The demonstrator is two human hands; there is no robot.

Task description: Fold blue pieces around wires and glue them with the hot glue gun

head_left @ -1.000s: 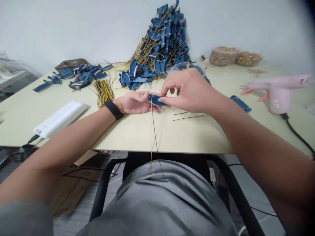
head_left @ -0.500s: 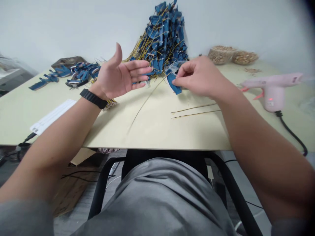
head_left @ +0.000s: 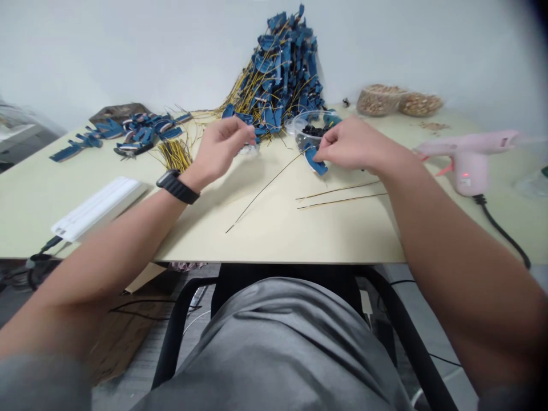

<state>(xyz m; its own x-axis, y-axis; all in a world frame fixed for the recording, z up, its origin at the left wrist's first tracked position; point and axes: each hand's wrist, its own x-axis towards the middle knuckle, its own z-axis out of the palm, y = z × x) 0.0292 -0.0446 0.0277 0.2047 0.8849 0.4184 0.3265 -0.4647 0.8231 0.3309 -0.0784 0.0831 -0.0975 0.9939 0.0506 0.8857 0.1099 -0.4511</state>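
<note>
My right hand [head_left: 353,145] pinches a small curved blue piece with a pale edge [head_left: 315,164] between thumb and fingers. From that piece a thin dark wire [head_left: 269,184] slants down to the left across the table. My left hand [head_left: 220,147] has its fingers drawn together; whatever may be between the fingertips is too small to make out. Just under those fingertips is a whitish, blurred clump [head_left: 249,150]. Behind my right fingers stands a clear round tub [head_left: 299,134] with small black parts in it. Two more thin wires [head_left: 338,191] lie below my right hand.
A tall heap of blue pieces on yellow wires [head_left: 282,68] leans against the wall. Loose blue pieces [head_left: 145,132], a wire bundle [head_left: 175,154] and a white power strip [head_left: 100,208] lie left. A pink glue gun [head_left: 471,157] and bowls of brownish bits [head_left: 379,100] are right.
My left hand has gone from spread, palm showing, to fingers drawn together, and has moved right. My right hand, still pinching the blue piece, has shifted slightly down and right.
</note>
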